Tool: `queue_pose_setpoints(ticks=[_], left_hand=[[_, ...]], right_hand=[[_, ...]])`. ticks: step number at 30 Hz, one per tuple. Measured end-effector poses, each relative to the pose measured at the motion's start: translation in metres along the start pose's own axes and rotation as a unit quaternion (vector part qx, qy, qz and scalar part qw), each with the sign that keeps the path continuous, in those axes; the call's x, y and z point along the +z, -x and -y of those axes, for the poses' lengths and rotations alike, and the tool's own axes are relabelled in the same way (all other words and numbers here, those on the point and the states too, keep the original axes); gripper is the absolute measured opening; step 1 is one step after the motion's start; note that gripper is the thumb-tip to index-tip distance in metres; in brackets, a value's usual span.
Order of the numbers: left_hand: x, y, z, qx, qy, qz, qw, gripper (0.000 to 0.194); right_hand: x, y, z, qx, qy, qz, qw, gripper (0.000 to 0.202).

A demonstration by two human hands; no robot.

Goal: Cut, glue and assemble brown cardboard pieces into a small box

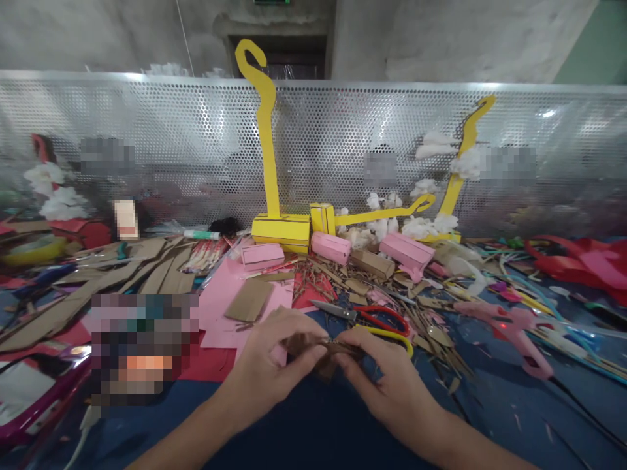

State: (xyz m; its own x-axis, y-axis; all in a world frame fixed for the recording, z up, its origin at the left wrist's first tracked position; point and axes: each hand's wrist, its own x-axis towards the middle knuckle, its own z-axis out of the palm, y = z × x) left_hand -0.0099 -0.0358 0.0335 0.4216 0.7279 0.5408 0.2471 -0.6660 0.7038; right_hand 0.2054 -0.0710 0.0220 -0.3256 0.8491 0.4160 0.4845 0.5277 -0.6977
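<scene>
Cardboard piece [326, 369], apparently crosswise.

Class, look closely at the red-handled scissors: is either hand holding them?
No, the scissors lie on the table beyond the hands, which both grip a piece of brown cardboard.

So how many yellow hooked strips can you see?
3. One tall strip stands up from a yellow box, left of centre; a middle strip lies almost flat, hook toward the right; a right-hand strip leans, white fluff against it. Others may be hidden in clutter.
</scene>
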Motion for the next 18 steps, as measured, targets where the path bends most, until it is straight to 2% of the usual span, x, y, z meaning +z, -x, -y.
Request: queue_pose_setpoints(ticks=[4,6,14,18], left_hand=[[-0.0008,0.0002,0.0028,0.084,-0.007,-0.024,0.996,0.02],[-0.0021,0.0,0.0022,0.099,-0.01,-0.036,0.994,0.02],[-0.0037,-0.0031,-0.0068,0.005,0.005,-0.033,0.999,0.016],[-0.0077,-0.0061,-0.0002,-0.007,-0.028,-0.083,0.996,0.015]], right_hand=[[0.0014,-0.0007,-0.0017,-0.039,0.036,-0.008,0.999,0.009],[0.0019,-0.0015,-0.0018,-0.044,0.046,-0.01,0.998,0.009],[0.0008,-0.0025,0.0007,-0.045,0.059,-0.024,0.997,0.009],[-0.0004,-0.0013,0.0,-0.032,0.056,-0.029,0.998,0.009]])
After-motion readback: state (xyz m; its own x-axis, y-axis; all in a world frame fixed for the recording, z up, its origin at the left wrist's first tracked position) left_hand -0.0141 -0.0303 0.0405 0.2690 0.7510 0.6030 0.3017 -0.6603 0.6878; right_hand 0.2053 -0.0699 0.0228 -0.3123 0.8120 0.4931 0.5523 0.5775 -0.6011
